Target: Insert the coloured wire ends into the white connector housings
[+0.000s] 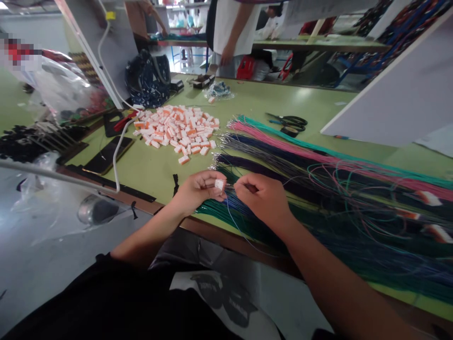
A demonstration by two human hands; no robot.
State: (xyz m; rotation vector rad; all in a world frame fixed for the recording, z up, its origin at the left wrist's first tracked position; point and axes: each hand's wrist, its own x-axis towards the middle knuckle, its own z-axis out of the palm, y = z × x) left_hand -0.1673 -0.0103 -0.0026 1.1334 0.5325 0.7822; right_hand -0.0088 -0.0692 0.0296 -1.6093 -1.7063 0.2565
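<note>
Apparently partway through fitting wires into a connector, judging by the pose: one hand steadying, the other feeding. Far beyond the grip, a second workbench (339, 45) and a standing person (238, 28); nearer, to the right of the grip, a large white panel (392, 94). Under and around the grip, a green tabletop (322, 101). Just beyond and stretching away to the right, long wire bundles (276, 137), pink, teal and dark, with metal tips toward the left; well to the right, a few wired connectors (430, 198) on top. Ahead and left of the grip, a heap of orange-and-white connectors (180, 127), with a patterned bag (148, 78) behind and a phone (108, 156) farther left. Ahead and right, past the bundles, scissors (288, 122). At the grip itself, left hand (198, 189) pinching a single connector (219, 184), right hand (264, 198) narrowed just beside, seemingly on a thin wire (230, 185). Below, a pale wire (230, 213) hanging from near the connector. Cannot tell how far in, if at all. Probably calls next for a firm left pinch, careful alignment and a straight push.
</note>
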